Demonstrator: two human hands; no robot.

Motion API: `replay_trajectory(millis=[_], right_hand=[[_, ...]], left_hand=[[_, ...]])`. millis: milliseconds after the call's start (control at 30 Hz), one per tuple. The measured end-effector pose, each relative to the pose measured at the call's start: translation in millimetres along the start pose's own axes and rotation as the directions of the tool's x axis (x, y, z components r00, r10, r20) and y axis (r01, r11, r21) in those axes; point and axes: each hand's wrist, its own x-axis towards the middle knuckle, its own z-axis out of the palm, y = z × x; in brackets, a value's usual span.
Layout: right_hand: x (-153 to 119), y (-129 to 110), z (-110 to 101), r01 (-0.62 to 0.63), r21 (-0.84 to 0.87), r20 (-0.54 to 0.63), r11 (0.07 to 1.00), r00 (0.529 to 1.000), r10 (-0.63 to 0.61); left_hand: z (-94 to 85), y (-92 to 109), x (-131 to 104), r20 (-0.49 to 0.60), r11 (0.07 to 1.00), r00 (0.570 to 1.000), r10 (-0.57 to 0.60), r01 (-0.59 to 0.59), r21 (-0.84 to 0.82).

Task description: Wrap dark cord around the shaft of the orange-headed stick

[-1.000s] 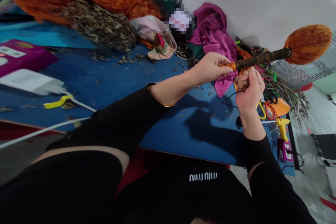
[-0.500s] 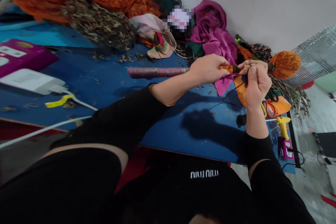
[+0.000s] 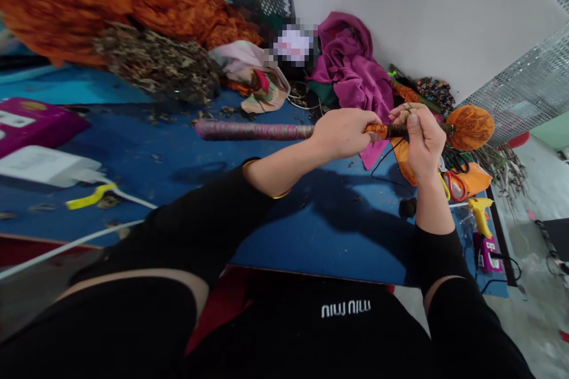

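A long stick (image 3: 258,131), wrapped in purplish cloth at its left part, is held nearly level above the blue table. Its right part has an orange patch and a dark brown wrapped section, and ends in a round orange cloth ball (image 3: 471,127). My left hand (image 3: 340,135) is closed around the stick's middle, beside the orange patch. Close to the ball, my right hand (image 3: 424,133) is pinched shut against the dark section; a small, thin piece shows at its fingertips, too small to name. A dark thread (image 3: 382,160) hangs below the stick near this hand.
On the blue table (image 3: 284,237) lie orange cloth (image 3: 178,6), dried plant matter (image 3: 155,62), magenta cloth (image 3: 351,65) and a white charger (image 3: 48,166) with cables. At right are red-handled scissors (image 3: 456,183), a yellow glue gun (image 3: 480,213) and a purple power strip (image 3: 489,254).
The stick and both hands sit slightly lower and further left in the view, which has itself shifted. My right fingers have shifted a little around the dark section; both hands remain closed.
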Motion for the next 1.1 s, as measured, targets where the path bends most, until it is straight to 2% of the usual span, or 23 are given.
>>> replay_trajectory(millis=[200, 467, 600, 700, 833, 900, 967, 1033, 1100], right_hand=[[2.7, 3.5, 0.6, -0.016, 0.039, 0.053, 0.999, 0.999, 0.014], [2.4, 10.6, -4.5, -0.215, 0.045, 0.054, 0.975, 0.976, 0.213], [4.0, 12.2, -5.6, -0.258, 0.065, 0.059, 0.964, 0.965, 0.255], [4.7, 12.1, -5.5, -0.279, 0.066, 0.070, 0.958, 0.959, 0.275], [4.9, 12.6, -4.1, -0.296, 0.091, 0.111, 0.951, 0.952, 0.286], [5.9, 11.4, -6.1, -0.310, 0.111, 0.115, 0.944, 0.948, 0.297], [7.8, 8.3, -14.0, -0.317, 0.138, 0.072, 0.938, 0.948, 0.310], [9.9, 4.0, -30.5, -0.323, 0.162, -0.005, 0.932, 0.945, 0.328], [11.4, 1.0, -55.6, -0.333, 0.186, -0.095, 0.924, 0.930, 0.354]], left_hand=[[-0.3, 7.2, -6.1, 0.011, 0.992, 0.999, 0.034, -0.035, 0.122], [2.1, 16.9, -13.8, 0.070, 0.896, 0.979, 0.192, -0.204, 0.395], [2.8, 17.4, -17.5, 0.072, 0.874, 0.976, 0.207, -0.217, 0.435], [4.8, 15.9, -17.9, 0.046, 0.861, 0.965, 0.257, -0.250, 0.443], [7.8, 13.7, -16.1, 0.064, 0.837, 0.951, 0.303, -0.297, 0.460], [7.1, 12.6, -15.1, 0.064, 0.850, 0.955, 0.290, -0.288, 0.441], [3.5, 10.9, -14.1, 0.037, 0.884, 0.968, 0.250, -0.243, 0.399], [-3.1, 7.9, -12.4, -0.011, 0.925, 0.983, 0.183, -0.168, 0.342], [-11.7, 3.3, -10.0, -0.056, 0.955, 0.993, 0.108, -0.088, 0.283]])
